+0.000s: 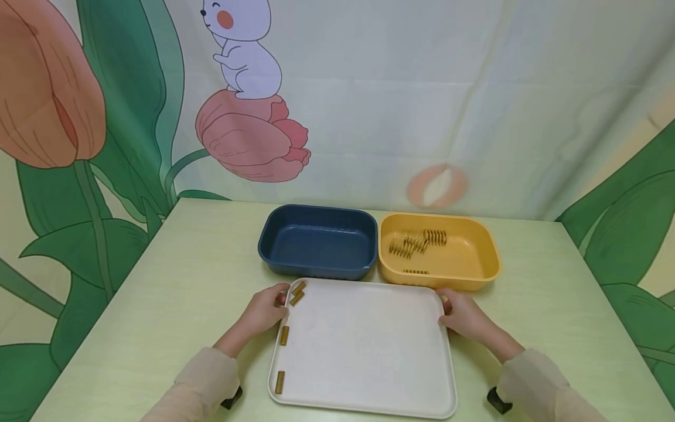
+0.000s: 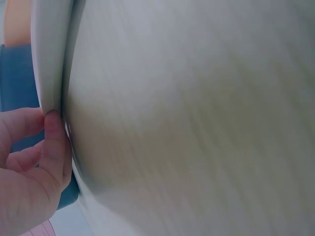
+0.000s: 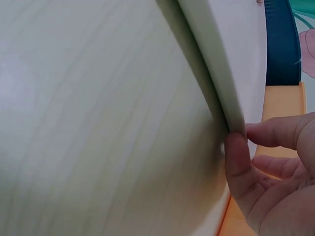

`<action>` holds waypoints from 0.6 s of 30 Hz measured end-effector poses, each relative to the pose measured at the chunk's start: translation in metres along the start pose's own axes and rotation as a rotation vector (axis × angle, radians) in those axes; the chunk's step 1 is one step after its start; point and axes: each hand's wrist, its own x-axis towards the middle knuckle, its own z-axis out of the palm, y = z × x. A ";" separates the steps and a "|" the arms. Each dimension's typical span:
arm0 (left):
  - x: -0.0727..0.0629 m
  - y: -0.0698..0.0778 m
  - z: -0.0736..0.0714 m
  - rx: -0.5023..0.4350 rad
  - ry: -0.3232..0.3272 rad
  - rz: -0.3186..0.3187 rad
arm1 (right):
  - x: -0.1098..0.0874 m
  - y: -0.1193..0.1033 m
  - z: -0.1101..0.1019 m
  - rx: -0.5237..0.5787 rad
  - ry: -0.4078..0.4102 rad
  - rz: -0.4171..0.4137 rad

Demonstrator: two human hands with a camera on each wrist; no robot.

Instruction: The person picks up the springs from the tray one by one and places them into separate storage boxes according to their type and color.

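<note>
A white rectangular tray (image 1: pixel 364 351) lies low over the table in front of me. My left hand (image 1: pixel 266 308) pinches its left rim near the far corner, and my right hand (image 1: pixel 464 313) pinches the right rim opposite. In the left wrist view the thumb and fingers of the left hand (image 2: pixel 37 152) close on the tray's edge (image 2: pixel 51 59). The right wrist view shows the right hand (image 3: pixel 275 172) gripping the edge in the same way. Along the tray's left side lie several brass-coloured coil springs (image 1: pixel 285 336), two of them together at the far left corner.
Behind the tray stands a dark blue bin (image 1: pixel 319 243) with nothing visible in it. Beside it on the right, a yellow bin (image 1: pixel 464 258) contains several coil springs (image 1: pixel 408 243). The pale green table (image 1: pixel 211 252) ends at a printed curtain (image 1: pixel 369 129).
</note>
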 end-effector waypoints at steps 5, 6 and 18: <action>0.000 0.000 0.000 -0.002 -0.001 0.001 | 0.000 -0.001 0.001 0.028 0.006 0.034; 0.000 0.000 0.000 -0.002 -0.003 0.001 | -0.001 -0.001 0.001 0.034 0.007 0.045; 0.001 -0.001 0.001 0.001 0.003 0.002 | -0.009 -0.006 0.006 0.087 0.095 0.058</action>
